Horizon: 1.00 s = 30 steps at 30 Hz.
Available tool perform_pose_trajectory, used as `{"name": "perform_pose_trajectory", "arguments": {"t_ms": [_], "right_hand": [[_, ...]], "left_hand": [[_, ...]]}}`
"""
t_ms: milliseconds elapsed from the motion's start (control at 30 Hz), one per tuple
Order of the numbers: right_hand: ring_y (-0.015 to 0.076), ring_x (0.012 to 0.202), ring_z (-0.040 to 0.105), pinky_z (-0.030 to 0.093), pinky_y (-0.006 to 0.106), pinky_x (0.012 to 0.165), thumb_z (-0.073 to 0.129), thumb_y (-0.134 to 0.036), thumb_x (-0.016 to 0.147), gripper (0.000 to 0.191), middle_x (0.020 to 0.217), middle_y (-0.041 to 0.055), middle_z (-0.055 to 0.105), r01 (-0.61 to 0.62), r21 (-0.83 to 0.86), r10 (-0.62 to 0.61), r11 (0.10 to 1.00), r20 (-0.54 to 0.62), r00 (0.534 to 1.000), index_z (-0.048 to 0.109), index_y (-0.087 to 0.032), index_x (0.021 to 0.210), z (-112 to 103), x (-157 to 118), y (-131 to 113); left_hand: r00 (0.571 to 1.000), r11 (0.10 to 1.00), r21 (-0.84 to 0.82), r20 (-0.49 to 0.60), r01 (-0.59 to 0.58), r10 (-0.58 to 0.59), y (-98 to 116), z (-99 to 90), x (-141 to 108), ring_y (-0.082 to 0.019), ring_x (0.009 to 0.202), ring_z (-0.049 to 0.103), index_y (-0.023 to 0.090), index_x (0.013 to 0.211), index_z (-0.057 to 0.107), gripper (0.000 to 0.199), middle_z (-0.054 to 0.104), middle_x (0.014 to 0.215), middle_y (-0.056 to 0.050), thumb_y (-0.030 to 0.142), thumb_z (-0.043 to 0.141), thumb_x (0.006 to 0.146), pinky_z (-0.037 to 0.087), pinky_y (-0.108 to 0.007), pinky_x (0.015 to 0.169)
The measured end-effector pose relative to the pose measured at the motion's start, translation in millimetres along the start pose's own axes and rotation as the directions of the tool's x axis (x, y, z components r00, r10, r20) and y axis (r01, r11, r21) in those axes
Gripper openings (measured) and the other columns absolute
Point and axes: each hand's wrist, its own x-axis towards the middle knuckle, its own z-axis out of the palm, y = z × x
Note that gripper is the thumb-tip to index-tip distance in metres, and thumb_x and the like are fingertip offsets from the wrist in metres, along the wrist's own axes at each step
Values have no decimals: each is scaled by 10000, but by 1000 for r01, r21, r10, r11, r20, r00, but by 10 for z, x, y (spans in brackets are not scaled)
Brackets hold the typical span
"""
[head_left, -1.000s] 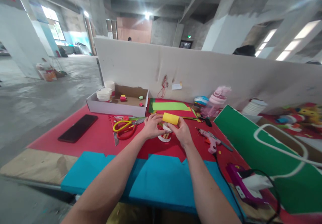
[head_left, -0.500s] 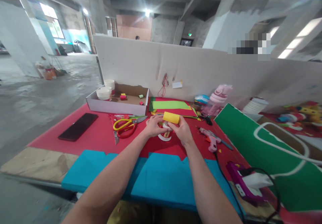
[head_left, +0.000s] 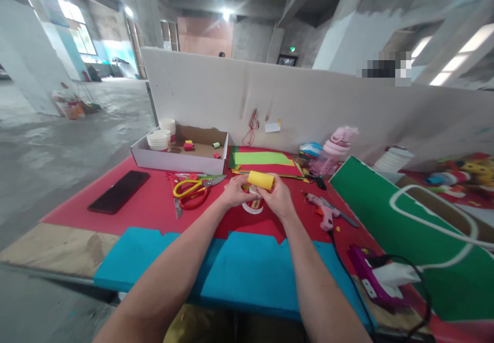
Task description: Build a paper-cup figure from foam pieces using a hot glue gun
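Observation:
A yellow paper tube [head_left: 261, 180] lies sideways between my two hands, above the red table covering. My left hand [head_left: 238, 191] closes on its left end, thumb below. Round the right end are the fingers of my right hand [head_left: 278, 195], thumb pressed along the underside. Just beneath my thumbs stands a paper cup [head_left: 253, 205] with a white rim on the table, partly hidden by my hands. To the left lie scissors [head_left: 192, 191] with yellow and red handles and a cutter blade [head_left: 178, 210]. A pink glue gun [head_left: 325, 212] rests to the right.
A cardboard box [head_left: 179, 163] with cups and small paper rolls stands back left, near a black phone [head_left: 119, 192]. Coloured paper sheets [head_left: 263, 158] lie behind my hands. A pink bottle [head_left: 334, 150], green board [head_left: 389, 230] and purple power strip [head_left: 374, 276] occupy the right side.
The yellow paper tube has shifted very slightly left in my hands. Both hands keep their hold on it, and the cup stays where it was.

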Motion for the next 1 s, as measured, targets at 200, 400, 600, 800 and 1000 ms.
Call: {"name": "perform_pose_trajectory", "arguments": {"t_ms": [200, 400, 600, 800, 1000], "right_hand": [[259, 852, 665, 521, 371, 741, 650, -285, 678, 404, 944, 67, 693, -3, -68, 5, 998, 19, 1000, 525, -217, 1056, -28, 16, -91], [250, 834, 661, 514, 362, 731, 653, -313, 693, 375, 939, 70, 693, 11, -32, -10, 999, 39, 999, 553, -217, 1041, -25, 28, -69], [244, 808, 656, 514, 364, 723, 668, -319, 684, 406, 933, 71, 695, 20, -44, -19, 999, 33, 999, 564, -209, 1062, -25, 31, -53], [231, 920, 659, 529, 371, 811, 694, -316, 698, 477, 1074, 78, 681, 2, 143, -12, 990, 69, 998, 567, -210, 1146, -17, 39, -24], [235, 1015, 654, 543, 389, 867, 734, -293, 686, 699, 1173, 86, 660, -86, 409, 31, 909, 138, 990, 476, -214, 1331, -85, 15, -24]], "left_hand": [[995, 996, -70, 87, -47, 53, -92, -7, -3, -242, 983, 645, 145, 1078, 690, 514, 704, 1079, -94, 383, 807, 638, 498, -333, 885], [992, 990, -139, 112, -35, 51, -81, -6, -13, -240, 1006, 646, 150, 1113, 671, 540, 705, 1086, -86, 400, 796, 652, 498, -341, 906], [994, 994, -108, 111, 5, 7, -49, -14, -18, -242, 1031, 642, 158, 1107, 673, 533, 700, 1112, -86, 402, 797, 651, 495, -345, 922], [993, 986, -164, 116, -4, 24, -24, -6, -30, -244, 1000, 653, 136, 1096, 663, 538, 707, 1079, -99, 403, 800, 649, 507, -346, 897], [991, 989, -145, 127, -10, 29, 49, 15, -55, -250, 987, 656, 135, 1123, 648, 520, 705, 1085, -97, 391, 769, 687, 514, -356, 888]]}}
